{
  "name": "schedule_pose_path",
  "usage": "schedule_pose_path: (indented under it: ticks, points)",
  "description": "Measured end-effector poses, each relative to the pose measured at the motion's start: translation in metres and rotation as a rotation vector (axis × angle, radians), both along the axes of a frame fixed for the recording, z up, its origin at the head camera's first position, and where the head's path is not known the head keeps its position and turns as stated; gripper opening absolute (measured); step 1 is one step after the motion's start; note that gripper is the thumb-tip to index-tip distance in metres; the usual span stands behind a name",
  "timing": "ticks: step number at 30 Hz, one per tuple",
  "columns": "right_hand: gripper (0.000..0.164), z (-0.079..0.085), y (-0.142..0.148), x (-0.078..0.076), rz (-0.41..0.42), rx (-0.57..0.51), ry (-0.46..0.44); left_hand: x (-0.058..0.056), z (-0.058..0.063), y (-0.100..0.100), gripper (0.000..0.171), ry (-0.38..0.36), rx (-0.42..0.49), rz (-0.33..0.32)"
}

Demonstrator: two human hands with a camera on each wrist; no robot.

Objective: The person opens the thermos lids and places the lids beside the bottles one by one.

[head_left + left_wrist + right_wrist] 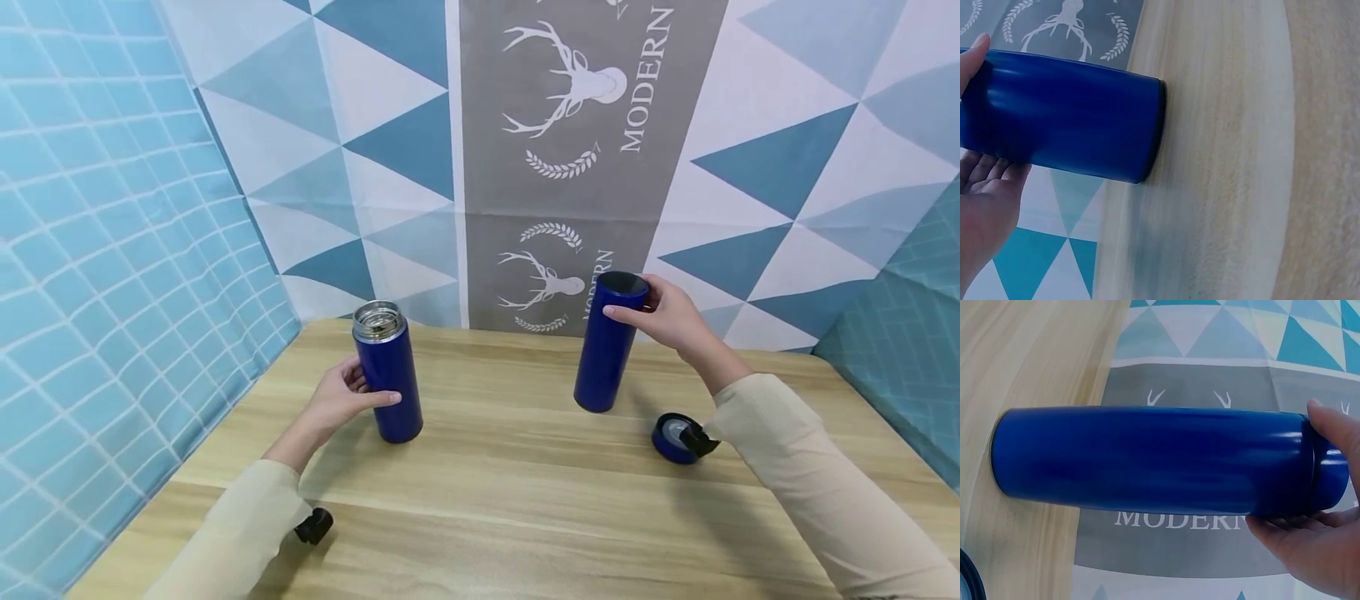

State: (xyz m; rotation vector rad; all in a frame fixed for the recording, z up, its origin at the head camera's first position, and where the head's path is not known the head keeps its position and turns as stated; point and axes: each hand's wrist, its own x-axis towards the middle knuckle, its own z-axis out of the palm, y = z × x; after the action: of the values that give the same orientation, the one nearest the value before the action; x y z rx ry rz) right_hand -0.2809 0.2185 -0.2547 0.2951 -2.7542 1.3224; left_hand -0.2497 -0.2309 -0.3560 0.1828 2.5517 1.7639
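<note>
On the left of the head view stands an insulated bottle (392,383), deep blue, its bare steel mouth uncovered. My left hand (341,400) grips its side with the thumb across the front; the left wrist view shows this bottle's lower body (1072,115) and dark base at the tabletop. My right hand (671,317) holds a second blue insulated bottle (606,358) around its dark-topped cap. In the right wrist view, a seam separates that cap (1332,469) from the bottle body (1147,459). Both bottles are upright on the table.
A loose blue lid (663,450) with a pale inside lies on the wooden table (495,500), below my right forearm. Small black wrist devices (315,527) sit at both cuffs. Patterned cloth (555,183) hangs behind the table, and blue tiled cloth (112,233) borders its left side.
</note>
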Motion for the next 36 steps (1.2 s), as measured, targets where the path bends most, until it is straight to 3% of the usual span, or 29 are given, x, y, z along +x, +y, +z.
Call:
schedule_pose_path:
  ticks: [7, 17, 23, 28, 36]
  points:
    - [0.07, 0.0, -0.002, 0.002, -0.021, -0.028, -0.004, 0.001, 0.003, 0.001, 0.087, -0.016, -0.015, 0.0]
    - [0.064, 0.005, -0.005, 0.008, 0.015, 0.011, 0.028, 0.008, 0.005, 0.003, 0.089, 0.03, -0.045, 0.008]
    - [0.064, 0.008, -0.004, 0.013, 0.047, 0.022, 0.041, 0.012, 0.007, 0.004, 0.085, 0.042, -0.003, 0.026]
    - [0.066, 0.009, -0.004, 0.017, 0.058, 0.032, 0.045, 0.016, 0.005, 0.004, 0.076, 0.065, 0.02, 0.033]
    - [0.065, 0.011, -0.002, 0.026, 0.085, 0.057, 0.053, 0.021, -0.001, 0.005, 0.073, 0.078, -0.026, 0.022]
